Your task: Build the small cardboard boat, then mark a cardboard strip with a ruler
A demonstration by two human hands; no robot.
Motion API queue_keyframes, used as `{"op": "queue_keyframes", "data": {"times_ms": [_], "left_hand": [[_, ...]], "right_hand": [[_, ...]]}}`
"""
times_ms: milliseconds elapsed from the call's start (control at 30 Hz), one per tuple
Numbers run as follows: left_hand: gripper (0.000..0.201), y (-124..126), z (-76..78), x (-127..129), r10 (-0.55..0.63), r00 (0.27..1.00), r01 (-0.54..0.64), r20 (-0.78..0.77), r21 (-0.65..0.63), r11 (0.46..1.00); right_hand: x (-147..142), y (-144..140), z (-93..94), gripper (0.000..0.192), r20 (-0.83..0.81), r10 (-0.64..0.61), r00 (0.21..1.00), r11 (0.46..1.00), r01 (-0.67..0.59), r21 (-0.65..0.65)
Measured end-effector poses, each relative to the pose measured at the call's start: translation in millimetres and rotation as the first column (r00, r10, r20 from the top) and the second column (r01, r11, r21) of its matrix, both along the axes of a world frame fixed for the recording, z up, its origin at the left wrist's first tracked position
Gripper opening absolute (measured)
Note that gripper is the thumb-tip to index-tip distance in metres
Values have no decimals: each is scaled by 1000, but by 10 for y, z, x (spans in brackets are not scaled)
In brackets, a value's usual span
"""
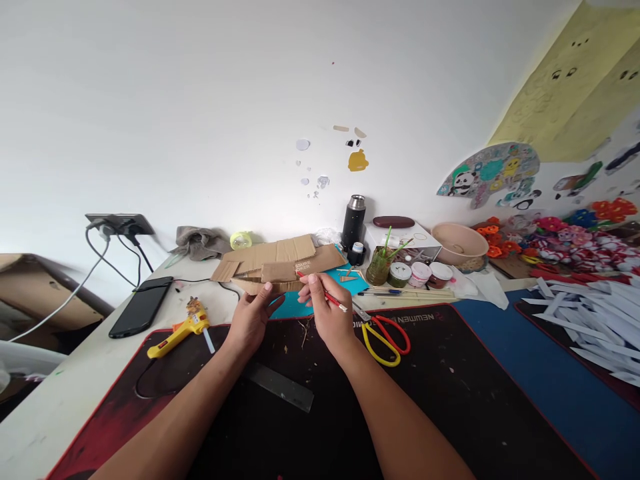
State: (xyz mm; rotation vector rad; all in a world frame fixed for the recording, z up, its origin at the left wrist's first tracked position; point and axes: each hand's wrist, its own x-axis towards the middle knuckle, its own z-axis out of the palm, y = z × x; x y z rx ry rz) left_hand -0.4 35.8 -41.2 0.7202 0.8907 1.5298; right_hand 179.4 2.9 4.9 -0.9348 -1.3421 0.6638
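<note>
White wall fills the upper half of my view, and below it a cluttered desk [75, 393] carries a black mat with a red border [450, 400].

My right hand [327, 317] pinches one red pencil [323, 293] between thumb and fingers, its tip pointing up-left against a strip of brown cardboard [260, 285]. My left hand [250, 320] grips that strip's lower edge, thumb on top and fingers curled under. The strip sits at the far edge of the mat, in front of a pile of flat cardboard sheets [280, 257].

Just right of my right hand lies one pair of scissors [385, 337] with one yellow and one red handle. Under my forearms rests one metal ruler [280, 387]. To the left I count one yellow glue gun [183, 330] and one black phone [141, 307].

Further back stand one black flask [353, 223], one glass jar [379, 267] holding green sticks, and three small round pots [419, 273] beside it, their contents too small to tell. One beige bowl [457, 243] sits at right, what is in it hidden. White paper strips [590, 320] heap at the far right, too many to count.
</note>
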Motion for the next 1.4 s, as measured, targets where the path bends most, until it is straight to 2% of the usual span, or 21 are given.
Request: {"op": "queue_keyframes", "data": {"times_ms": [900, 1133, 1400], "left_hand": [[67, -28, 36, 24, -17, 999, 17, -29, 3, 1000], [68, -75, 95, 50, -24, 998, 25, -64, 17, 1000], [65, -122, 155, 97, -77, 989, 85, -124, 55, 995]], "right_hand": [[-19, -17, -3, 48, 42, 52, 998, 998, -51, -24], [-29, -30, -2, 47, 59, 50, 997, 999, -49, -23], [-61, -50, -1, 45, 95, 113, 989, 993, -117, 35]]}}
